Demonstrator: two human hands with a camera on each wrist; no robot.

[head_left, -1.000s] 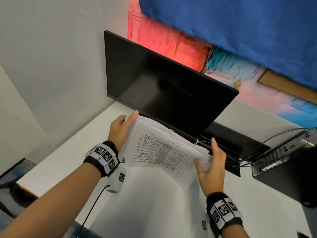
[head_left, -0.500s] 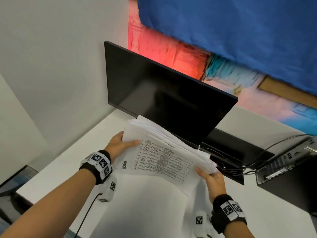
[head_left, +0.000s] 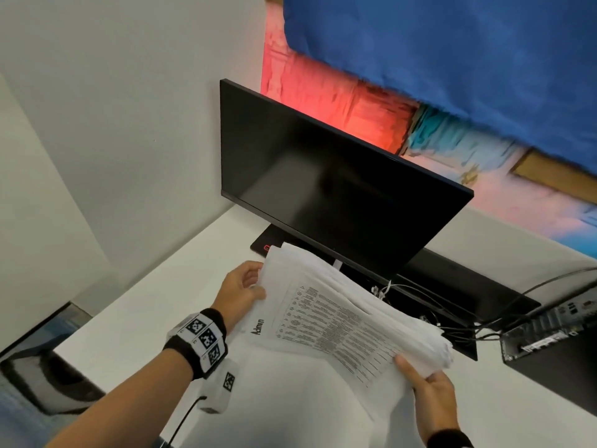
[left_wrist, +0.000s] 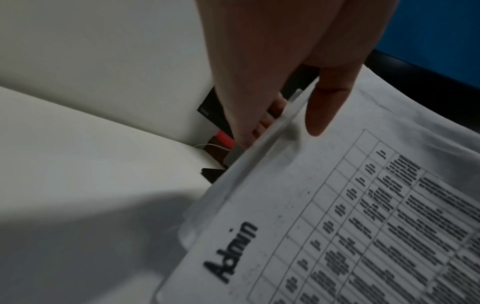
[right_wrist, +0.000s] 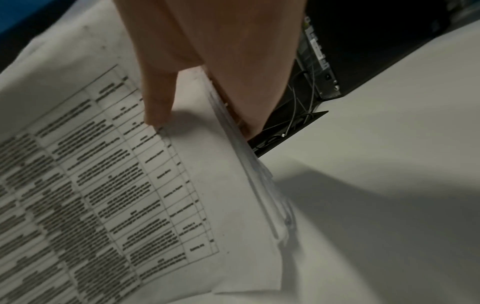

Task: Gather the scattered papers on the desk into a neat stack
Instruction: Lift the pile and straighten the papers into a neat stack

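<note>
A thick bundle of white papers is held up off the white desk, its top sheet a printed table headed "Admin". My left hand grips the bundle's left edge, thumb on top and fingers underneath. My right hand grips the right edge of the papers the same way, thumb pressing the top sheet. The sheets fan unevenly at the far and right edges. The bundle's underside is hidden.
A black monitor stands just behind the papers on a black base with tangled cables. A black computer box sits at the right. White walls close in on the left.
Both hands went from flat against the pile's sides to gripping it, and the bundle rose off the desk and tilted toward me.
</note>
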